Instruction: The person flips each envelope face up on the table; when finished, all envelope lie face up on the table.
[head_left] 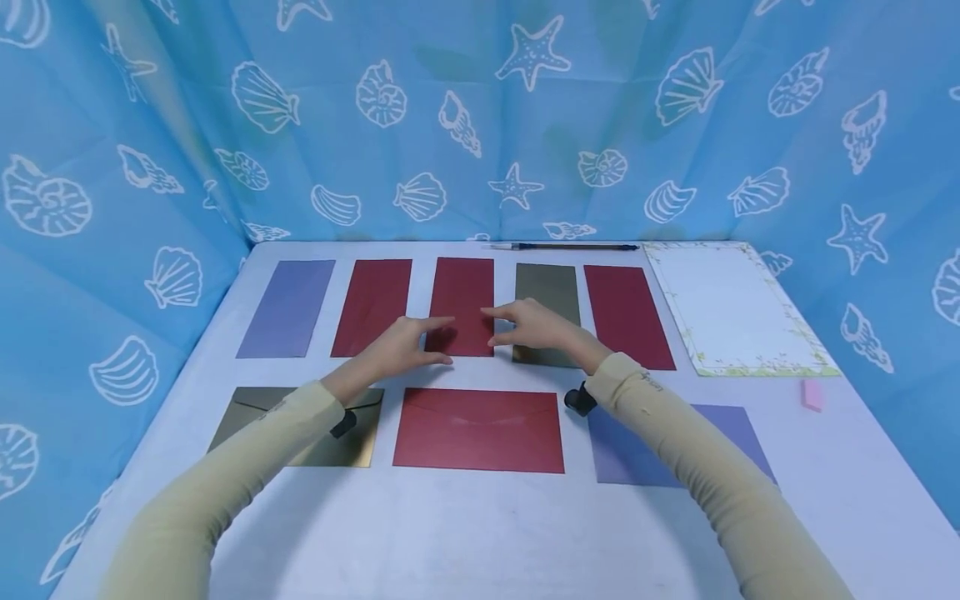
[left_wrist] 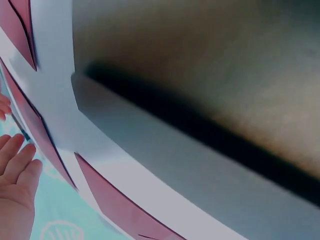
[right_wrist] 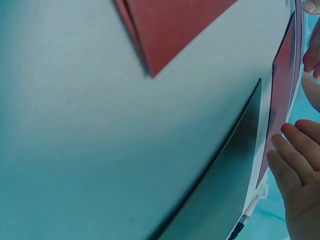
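My left hand reaches over the lower left corner of the middle dark red card in the back row, fingers straight and thumb spread. My right hand reaches in from the right, fingers pointing left over that card's right edge and across the olive-gold card. Neither hand grips anything; whether the fingertips touch the card is unclear. In the left wrist view the left hand shows open at the lower left beside red cards. In the right wrist view the right hand's fingers lie straight next to the red card.
The back row also holds a purple card and two more red cards. In front lie a gold envelope, a red envelope and a purple envelope. Bordered paper, a pen and a pink eraser lie to the right.
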